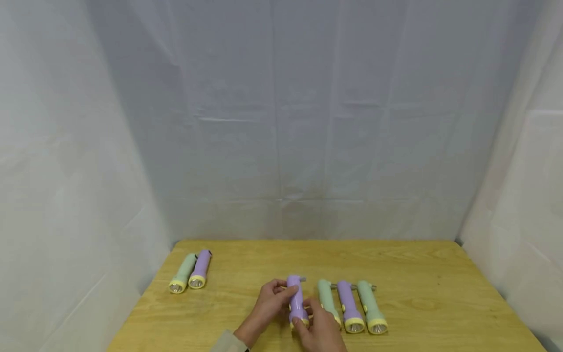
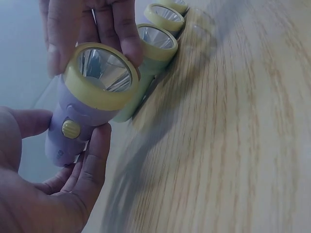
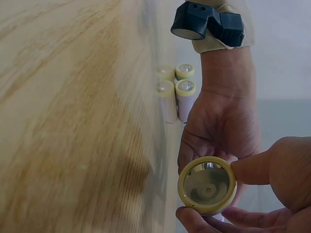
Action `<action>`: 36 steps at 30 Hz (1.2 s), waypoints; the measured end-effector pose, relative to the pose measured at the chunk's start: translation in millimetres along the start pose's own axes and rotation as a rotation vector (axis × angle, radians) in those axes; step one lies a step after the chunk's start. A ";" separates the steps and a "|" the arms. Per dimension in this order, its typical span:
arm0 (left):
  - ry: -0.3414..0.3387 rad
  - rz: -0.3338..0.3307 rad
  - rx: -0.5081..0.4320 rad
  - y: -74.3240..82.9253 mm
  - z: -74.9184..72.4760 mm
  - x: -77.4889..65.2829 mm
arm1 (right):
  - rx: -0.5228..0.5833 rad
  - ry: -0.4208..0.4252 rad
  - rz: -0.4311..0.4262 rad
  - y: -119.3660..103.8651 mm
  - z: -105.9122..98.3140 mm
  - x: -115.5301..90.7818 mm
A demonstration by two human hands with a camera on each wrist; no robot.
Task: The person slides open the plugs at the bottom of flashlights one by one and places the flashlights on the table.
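Observation:
Both hands hold a purple flashlight [image 1: 298,304] with a yellow head, above the table in front of the person. Its lens faces the person, and a small grey piece [image 1: 303,278] sticks out sideways at the tail. My left hand [image 1: 269,302] grips the body, thumb and fingers on opposite sides, near the yellow switch [image 2: 71,129] in the left wrist view. At the head, my right hand [image 1: 324,331] pinches the yellow rim [image 3: 182,191] between thumb and fingers. Close to the right hand lies a green flashlight [image 1: 326,295], its head partly hidden by that hand.
Right of it, a purple flashlight [image 1: 347,299] and another green one [image 1: 370,302] lie in a row, grey pieces at their tails. At the table's left lie a green flashlight [image 1: 184,270] and a purple one [image 1: 202,265], side by side. White sheeting [image 1: 281,146] surrounds the wooden table [image 1: 418,274].

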State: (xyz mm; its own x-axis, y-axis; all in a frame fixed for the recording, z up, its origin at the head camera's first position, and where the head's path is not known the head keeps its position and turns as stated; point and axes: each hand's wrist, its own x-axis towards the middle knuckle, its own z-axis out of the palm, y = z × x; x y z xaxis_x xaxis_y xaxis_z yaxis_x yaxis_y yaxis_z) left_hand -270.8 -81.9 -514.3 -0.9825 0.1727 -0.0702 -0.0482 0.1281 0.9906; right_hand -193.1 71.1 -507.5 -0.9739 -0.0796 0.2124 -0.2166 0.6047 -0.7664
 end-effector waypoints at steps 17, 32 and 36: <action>0.030 -0.042 0.065 -1.2 3.3 7.9 | -0.095 -0.022 0.048 -1.5 3.8 9.9; 0.020 -0.037 0.141 -2.3 12.3 12.2 | -0.152 -0.056 0.081 2.6 2.4 13.6; 0.014 -0.039 0.165 -3.2 12.7 13.9 | -0.157 -0.075 0.090 4.0 2.6 15.4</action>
State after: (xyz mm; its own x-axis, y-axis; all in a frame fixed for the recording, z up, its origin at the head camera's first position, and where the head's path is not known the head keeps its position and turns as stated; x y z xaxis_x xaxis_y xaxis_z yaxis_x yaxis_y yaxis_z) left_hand -282.0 -67.5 -520.0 -0.9829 0.1514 -0.1051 -0.0569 0.2932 0.9544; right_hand -209.2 70.3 -508.9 -0.9924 -0.0751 0.0973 -0.1212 0.7279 -0.6749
